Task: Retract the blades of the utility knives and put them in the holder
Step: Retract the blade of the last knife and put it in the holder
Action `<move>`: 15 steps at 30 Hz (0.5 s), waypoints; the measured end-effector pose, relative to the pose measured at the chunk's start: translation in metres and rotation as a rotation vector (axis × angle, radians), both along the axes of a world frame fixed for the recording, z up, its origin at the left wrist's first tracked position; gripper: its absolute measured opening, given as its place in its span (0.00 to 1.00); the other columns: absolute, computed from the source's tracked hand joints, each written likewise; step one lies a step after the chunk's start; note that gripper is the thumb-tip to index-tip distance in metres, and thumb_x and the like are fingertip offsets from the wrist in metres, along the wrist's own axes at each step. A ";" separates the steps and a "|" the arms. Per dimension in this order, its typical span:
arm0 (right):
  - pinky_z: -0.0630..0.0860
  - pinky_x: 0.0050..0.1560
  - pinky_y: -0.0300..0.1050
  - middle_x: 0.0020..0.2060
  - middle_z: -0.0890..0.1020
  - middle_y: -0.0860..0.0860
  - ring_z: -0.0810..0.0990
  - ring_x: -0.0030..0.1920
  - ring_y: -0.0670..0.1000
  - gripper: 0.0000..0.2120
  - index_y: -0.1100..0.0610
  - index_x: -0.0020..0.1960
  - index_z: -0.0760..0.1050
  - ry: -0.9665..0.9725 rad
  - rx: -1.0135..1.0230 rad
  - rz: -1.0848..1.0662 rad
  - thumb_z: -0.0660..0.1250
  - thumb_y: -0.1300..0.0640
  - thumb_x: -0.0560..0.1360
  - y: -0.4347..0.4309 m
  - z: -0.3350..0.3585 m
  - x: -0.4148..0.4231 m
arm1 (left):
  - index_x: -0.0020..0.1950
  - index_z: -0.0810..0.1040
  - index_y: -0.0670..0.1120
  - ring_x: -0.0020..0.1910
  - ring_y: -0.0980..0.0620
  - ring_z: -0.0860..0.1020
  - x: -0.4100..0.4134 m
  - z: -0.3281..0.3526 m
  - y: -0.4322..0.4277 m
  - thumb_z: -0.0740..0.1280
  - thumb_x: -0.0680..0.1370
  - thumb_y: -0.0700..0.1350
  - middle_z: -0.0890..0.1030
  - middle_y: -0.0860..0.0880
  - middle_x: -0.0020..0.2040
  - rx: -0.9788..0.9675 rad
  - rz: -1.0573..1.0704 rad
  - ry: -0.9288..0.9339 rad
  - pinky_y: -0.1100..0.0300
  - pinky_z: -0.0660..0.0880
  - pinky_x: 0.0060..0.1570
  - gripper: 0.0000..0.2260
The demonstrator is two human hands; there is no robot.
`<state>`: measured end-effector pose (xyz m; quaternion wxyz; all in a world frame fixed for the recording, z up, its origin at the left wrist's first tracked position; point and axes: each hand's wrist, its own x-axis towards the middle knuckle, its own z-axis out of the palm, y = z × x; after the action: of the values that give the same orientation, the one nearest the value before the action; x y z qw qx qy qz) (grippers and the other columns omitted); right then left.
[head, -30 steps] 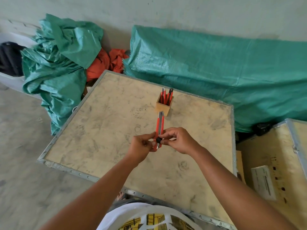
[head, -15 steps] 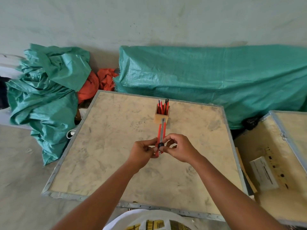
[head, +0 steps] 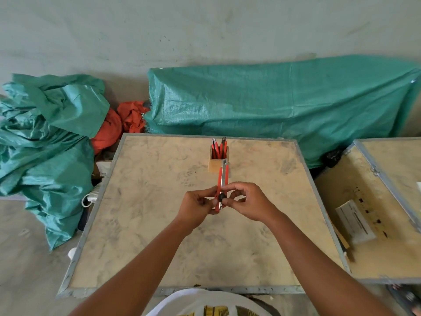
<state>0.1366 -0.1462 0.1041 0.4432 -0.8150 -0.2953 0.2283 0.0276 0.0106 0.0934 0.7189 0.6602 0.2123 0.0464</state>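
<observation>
Both hands are up over the middle of the worktop (head: 141,224), pinching one red utility knife (head: 221,179) between them. The left hand (head: 196,207) grips the lower end of the handle from the 9 o'clock side; the right hand (head: 249,201) has its fingers closed around the same end from 3 o'clock, thumb right by the black slider knob (head: 221,197). The knife points away toward 12 o'clock, its metal tip overlapping the front of the wooden holder (head: 215,166) in this view. Can't tell if the blade is fully in. The holder sits near the far edge at 12 o'clock with a few more red knives (head: 218,148) standing upright in it.
</observation>
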 end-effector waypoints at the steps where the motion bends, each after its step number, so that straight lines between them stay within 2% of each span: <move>1: 0.81 0.47 0.39 0.51 0.86 0.44 0.84 0.45 0.43 0.13 0.50 0.56 0.85 -0.011 -0.004 -0.002 0.78 0.59 0.72 0.000 -0.001 0.001 | 0.62 0.80 0.40 0.47 0.45 0.86 0.002 -0.001 0.001 0.66 0.76 0.29 0.86 0.44 0.53 -0.003 -0.004 -0.001 0.54 0.83 0.45 0.16; 6: 0.82 0.47 0.42 0.46 0.86 0.44 0.84 0.43 0.43 0.09 0.50 0.47 0.83 -0.031 -0.002 -0.075 0.80 0.56 0.70 0.006 -0.006 0.006 | 0.63 0.80 0.41 0.46 0.48 0.86 0.011 -0.004 0.003 0.66 0.76 0.28 0.85 0.46 0.53 0.004 -0.017 -0.005 0.57 0.83 0.45 0.17; 10: 0.83 0.51 0.41 0.51 0.87 0.45 0.86 0.48 0.45 0.09 0.51 0.56 0.84 0.022 0.082 -0.115 0.74 0.54 0.76 0.008 -0.011 0.020 | 0.61 0.81 0.43 0.47 0.46 0.86 0.025 -0.005 0.005 0.65 0.77 0.28 0.86 0.44 0.51 0.007 -0.021 0.001 0.55 0.83 0.45 0.17; 15: 0.86 0.44 0.47 0.48 0.87 0.49 0.87 0.47 0.47 0.11 0.53 0.59 0.84 0.062 0.134 -0.171 0.69 0.62 0.79 0.016 -0.017 0.052 | 0.61 0.81 0.45 0.48 0.46 0.85 0.050 -0.005 0.010 0.64 0.77 0.29 0.86 0.46 0.54 0.053 -0.018 0.018 0.54 0.83 0.45 0.18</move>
<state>0.1888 -0.1306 0.0869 0.5233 -0.7984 -0.2257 0.1945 0.0780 0.0203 0.0884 0.6995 0.6815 0.2117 0.0396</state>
